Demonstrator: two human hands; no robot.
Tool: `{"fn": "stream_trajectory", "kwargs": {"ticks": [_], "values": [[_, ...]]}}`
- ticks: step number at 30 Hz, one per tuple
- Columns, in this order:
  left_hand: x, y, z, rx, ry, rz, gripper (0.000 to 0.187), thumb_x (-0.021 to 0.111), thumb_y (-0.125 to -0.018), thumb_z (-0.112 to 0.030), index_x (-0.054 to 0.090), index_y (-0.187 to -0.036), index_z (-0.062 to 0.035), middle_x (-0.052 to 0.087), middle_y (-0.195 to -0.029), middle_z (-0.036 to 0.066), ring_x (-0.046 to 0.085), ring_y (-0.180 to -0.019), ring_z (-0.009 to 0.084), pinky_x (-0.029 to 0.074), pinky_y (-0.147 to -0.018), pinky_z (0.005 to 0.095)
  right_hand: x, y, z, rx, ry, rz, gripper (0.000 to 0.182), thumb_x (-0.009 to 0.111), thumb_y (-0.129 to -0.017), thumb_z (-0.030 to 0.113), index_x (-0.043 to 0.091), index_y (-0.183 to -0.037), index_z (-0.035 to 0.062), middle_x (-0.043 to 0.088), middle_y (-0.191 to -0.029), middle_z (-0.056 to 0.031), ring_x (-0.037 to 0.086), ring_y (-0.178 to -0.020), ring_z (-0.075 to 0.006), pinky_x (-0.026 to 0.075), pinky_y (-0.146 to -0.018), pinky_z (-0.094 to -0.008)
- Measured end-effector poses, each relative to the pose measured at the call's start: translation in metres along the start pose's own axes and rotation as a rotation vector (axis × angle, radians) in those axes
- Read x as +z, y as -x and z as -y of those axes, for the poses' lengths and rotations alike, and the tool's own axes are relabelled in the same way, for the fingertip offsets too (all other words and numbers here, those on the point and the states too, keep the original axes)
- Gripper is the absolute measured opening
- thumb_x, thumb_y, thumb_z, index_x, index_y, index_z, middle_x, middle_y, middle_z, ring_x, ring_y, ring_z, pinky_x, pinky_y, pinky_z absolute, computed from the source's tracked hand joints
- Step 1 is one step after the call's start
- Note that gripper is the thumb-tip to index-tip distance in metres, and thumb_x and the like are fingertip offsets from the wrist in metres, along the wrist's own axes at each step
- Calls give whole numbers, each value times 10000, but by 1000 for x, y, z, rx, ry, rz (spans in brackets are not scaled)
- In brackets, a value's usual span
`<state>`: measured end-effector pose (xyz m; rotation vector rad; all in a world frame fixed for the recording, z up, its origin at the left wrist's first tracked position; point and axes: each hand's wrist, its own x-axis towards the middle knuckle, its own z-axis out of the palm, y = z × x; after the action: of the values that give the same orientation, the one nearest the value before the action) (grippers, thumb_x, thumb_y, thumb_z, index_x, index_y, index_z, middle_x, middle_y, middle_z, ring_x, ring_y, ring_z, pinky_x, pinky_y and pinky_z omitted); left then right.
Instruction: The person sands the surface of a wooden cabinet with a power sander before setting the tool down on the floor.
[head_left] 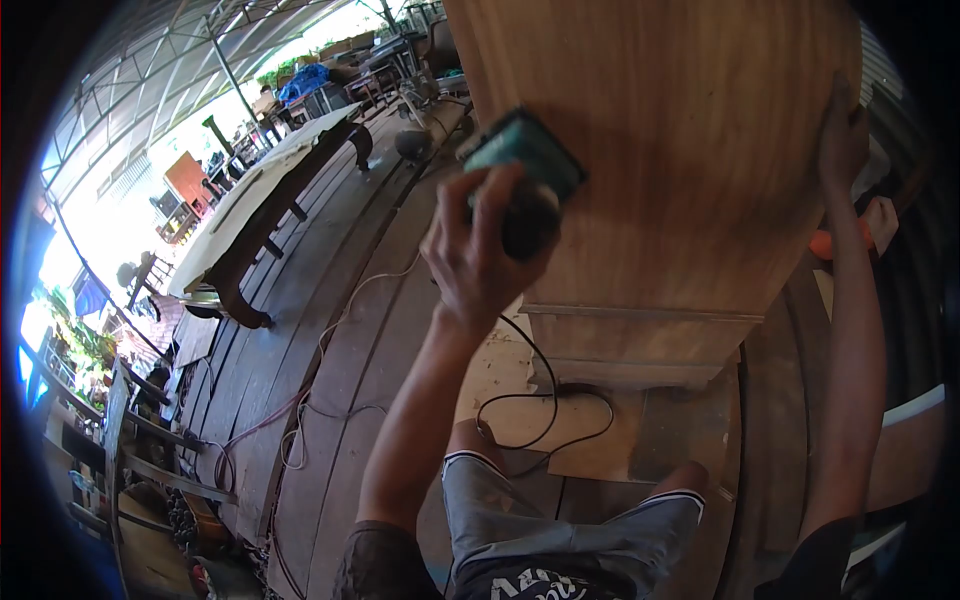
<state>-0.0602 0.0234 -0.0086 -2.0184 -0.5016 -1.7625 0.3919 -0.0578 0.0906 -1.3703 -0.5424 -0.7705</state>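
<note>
My left hand point(482, 245) is wrapped round a green and black electric sander point(525, 155). The sander is against the left part of a brown wooden cabinet's broad panel point(680, 150); its pad's contact with the wood is partly hidden. At the panel's right edge, my right hand point(843, 150) grips the side, some of its fingers out of sight. A black cord point(545, 394) hangs below the sander and loops over the boards at my feet.
A long low table with curved legs point(245, 295) stands at left on the plank floor point(330, 400). Pale cables point(345, 315) run across the planks. A wooden chair-like frame point(150, 470) is at lower left. Something orange point(822, 244) lies beyond the cabinet's right side.
</note>
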Motion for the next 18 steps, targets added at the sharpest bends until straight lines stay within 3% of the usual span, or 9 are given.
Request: {"fn": "stream_trajectory", "kwargs": {"ticks": [2,9,15,18], "values": [[1,30,-6,-15,14,29,625,925,-671,-217,637,-1221,-137,620,-1102,137,698,-902,337,591,-720,434,0,-4,-3,-5,17,25,1008,503,-827,887,663,-1213,-31,703,-1189,-225,637,-1193,-368,447,-1049,-439],[4,148,-15,15,8,213,654,868,-615,-171,664,-1236,-188,646,-1177,87,681,-862,283,565,-681,401,-1,4,5,-47,-5,-11,994,478,-845,881,662,-1187,-34,702,-1169,-241,631,-1184,-411,446,-1028,-467],[10,148,-29,68,17,301,618,828,-619,-175,695,-1221,-205,661,-1167,66,654,-794,244,538,-660,378,-2,2,3,-24,51,1,977,476,-856,865,659,-1164,-43,702,-1157,-256,625,-1180,-437,445,-1017,-487],[14,109,-30,23,22,174,566,875,-681,-213,691,-1213,-155,658,-1162,97,681,-871,277,580,-728,405,-2,1,7,-9,58,21,956,473,-866,853,661,-1156,-38,705,-1152,-265,628,-1178,-449,445,-1018,-499]]}}
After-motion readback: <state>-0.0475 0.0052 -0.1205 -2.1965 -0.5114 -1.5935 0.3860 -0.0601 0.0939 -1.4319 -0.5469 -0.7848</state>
